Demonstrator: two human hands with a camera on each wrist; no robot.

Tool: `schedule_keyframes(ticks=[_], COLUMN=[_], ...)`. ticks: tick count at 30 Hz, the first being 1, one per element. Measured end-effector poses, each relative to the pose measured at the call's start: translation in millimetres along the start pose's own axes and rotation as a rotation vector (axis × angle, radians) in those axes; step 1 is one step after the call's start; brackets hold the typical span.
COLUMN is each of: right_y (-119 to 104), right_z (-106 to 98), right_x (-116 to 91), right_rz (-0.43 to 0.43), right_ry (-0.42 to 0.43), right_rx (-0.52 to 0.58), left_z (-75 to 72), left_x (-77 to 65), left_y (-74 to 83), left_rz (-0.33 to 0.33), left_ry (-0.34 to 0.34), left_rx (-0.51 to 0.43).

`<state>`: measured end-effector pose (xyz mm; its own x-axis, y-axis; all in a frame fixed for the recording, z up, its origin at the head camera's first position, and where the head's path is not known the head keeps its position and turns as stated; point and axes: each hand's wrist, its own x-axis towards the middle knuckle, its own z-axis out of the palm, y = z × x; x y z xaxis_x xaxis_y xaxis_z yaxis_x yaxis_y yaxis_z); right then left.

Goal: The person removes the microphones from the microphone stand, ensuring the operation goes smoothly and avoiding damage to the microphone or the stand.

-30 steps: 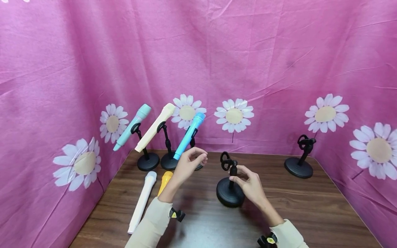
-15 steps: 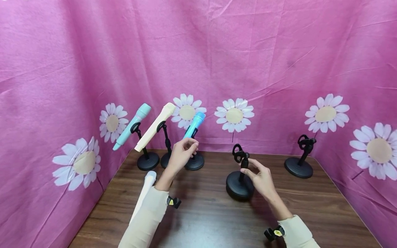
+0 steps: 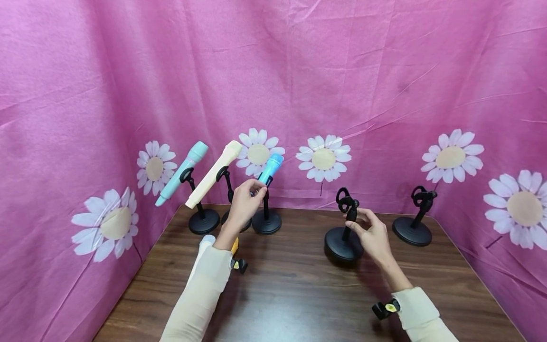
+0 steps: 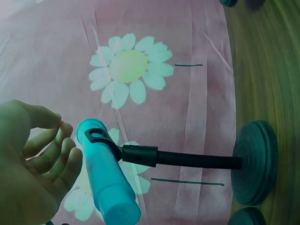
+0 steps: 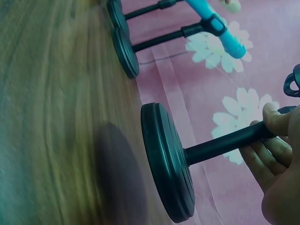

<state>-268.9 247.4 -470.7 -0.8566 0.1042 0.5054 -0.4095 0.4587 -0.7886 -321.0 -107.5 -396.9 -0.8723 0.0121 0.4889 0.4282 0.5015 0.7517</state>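
My right hand (image 3: 373, 236) pinches the upper pole of a black microphone stand (image 3: 344, 243), whose ring clip holds nothing. In the right wrist view, the base (image 5: 168, 161) hangs a little above the table, apart from its shadow. My left hand (image 3: 245, 205) is beside a blue microphone (image 3: 272, 167) clipped at a slant in another black stand (image 3: 267, 221). From the left wrist view, the fingers (image 4: 49, 149) are loosely bent beside the blue microphone, with nothing held. The left hand and arm hide part of that microphone in the head view.
Mint (image 3: 183, 172) and cream (image 3: 213, 175) microphones tilt in stands at the back left. A white microphone (image 3: 206, 242) and a yellow one (image 3: 235, 245) lie partly behind the left arm. Another stand (image 3: 412, 230) is at the back right. Pink curtain (image 3: 367, 95) surrounds the wooden table (image 3: 290, 294).
My right hand has carried the black stand to the right and farther back, off the table. My left hand has drifted slightly left and away from me, beside the blue microphone.
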Motion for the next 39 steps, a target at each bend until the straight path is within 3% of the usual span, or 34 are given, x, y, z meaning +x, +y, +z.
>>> schedule_keyframes(ticks=[9,21,39], right_y=[14,41,65], right_z=[-12,-28,-47], right_x=[16,40,60], right_rz=[0.054,0.044,0.144], right_ry=[0.04,0.071,0.086], right_rx=[-0.001,-0.079,-0.135], left_z=[-0.3,2.6,7.3], left_x=[12.8,25.2,31.9], left_y=[-3.6,-7.9,-7.6], left_rz=[-0.038,-0.158,-0.185], left_ry=[-0.004,-0.116,-0.158], left_rx=[0.128,0.227,0.232])
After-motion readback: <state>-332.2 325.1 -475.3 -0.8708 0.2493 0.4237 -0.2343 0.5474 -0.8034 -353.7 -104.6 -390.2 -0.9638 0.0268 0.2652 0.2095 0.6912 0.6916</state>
